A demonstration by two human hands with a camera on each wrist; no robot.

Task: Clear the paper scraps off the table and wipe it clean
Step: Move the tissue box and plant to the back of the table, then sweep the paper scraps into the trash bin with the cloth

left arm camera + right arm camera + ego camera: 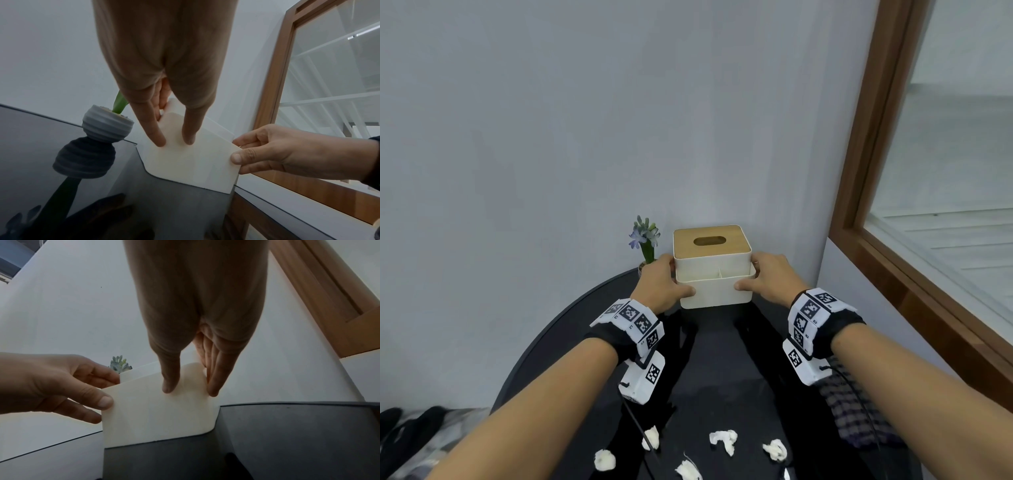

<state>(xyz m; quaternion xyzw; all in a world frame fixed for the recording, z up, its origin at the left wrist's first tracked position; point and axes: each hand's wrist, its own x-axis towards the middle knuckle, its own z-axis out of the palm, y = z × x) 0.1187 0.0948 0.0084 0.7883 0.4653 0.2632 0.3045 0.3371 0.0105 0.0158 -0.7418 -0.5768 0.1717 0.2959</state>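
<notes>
A cream tissue box [714, 291] with a wooden lid and a front compartment stands at the far edge of the round black table [571, 329]. My left hand [669, 281] grips its left side and my right hand [751, 275] grips its right side, thumbs on the front wall. The left wrist view shows my left hand [174, 141] on the box [191, 165]. The right wrist view shows my right hand [191, 389] on the box [152, 417]. Several crumpled white paper scraps [723, 440] lie near the table's front edge. A checked cloth [856, 414] lies under my right forearm.
A small potted plant [645, 241] in a ribbed grey pot [107, 125] stands just left of the box, close to my left fingers. A grey wall rises directly behind the box. A wood-framed window [866, 171] is to the right.
</notes>
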